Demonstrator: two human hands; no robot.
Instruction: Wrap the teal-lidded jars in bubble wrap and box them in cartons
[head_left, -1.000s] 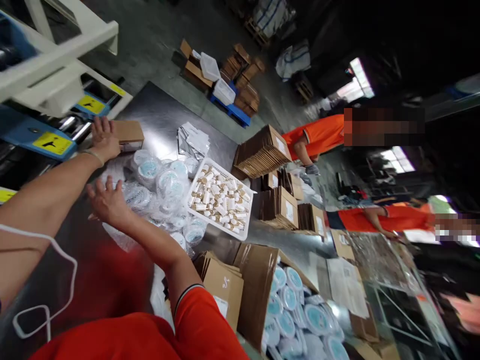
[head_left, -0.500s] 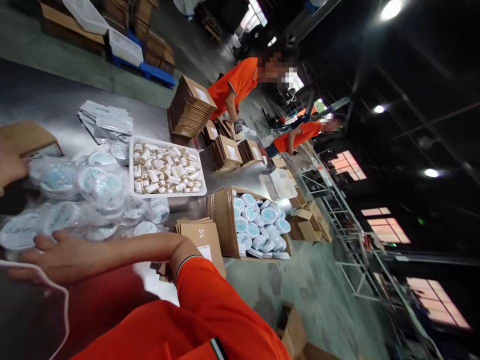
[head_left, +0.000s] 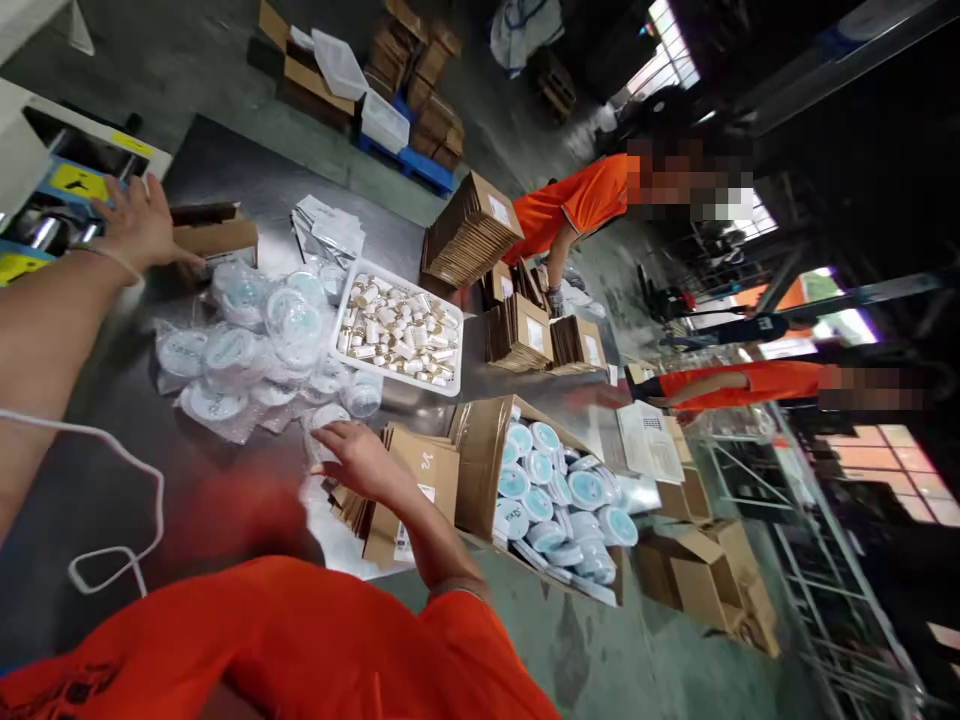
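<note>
My left hand (head_left: 139, 228) is open, fingers spread, beside a small brown cardboard box (head_left: 216, 238) at the far left of the steel table. My right hand (head_left: 356, 458) reaches over the near edge of a stack of flat cartons (head_left: 426, 465). Its fingers are apart and hold nothing I can see. Just past its fingertips lies the edge of a heap of round pale-blue tins in clear plastic bags (head_left: 229, 350). Behind the heap stands a white tray (head_left: 457, 385) of small white-capped bottles (head_left: 397, 335).
An open carton (head_left: 480, 455) of loose round tins stands at the right. Silvery flat pouches (head_left: 330, 228) lie beyond the heap, near bundled flat cartons (head_left: 472, 230). A white cable (head_left: 154, 470) crosses the near left. A co-worker (head_left: 577, 205) works across the table.
The view has swung left, showing a machine there. My right hand has moved right, from the bagged tins to the flat cartons. My left hand has come fully into view, spread beside the box.
</note>
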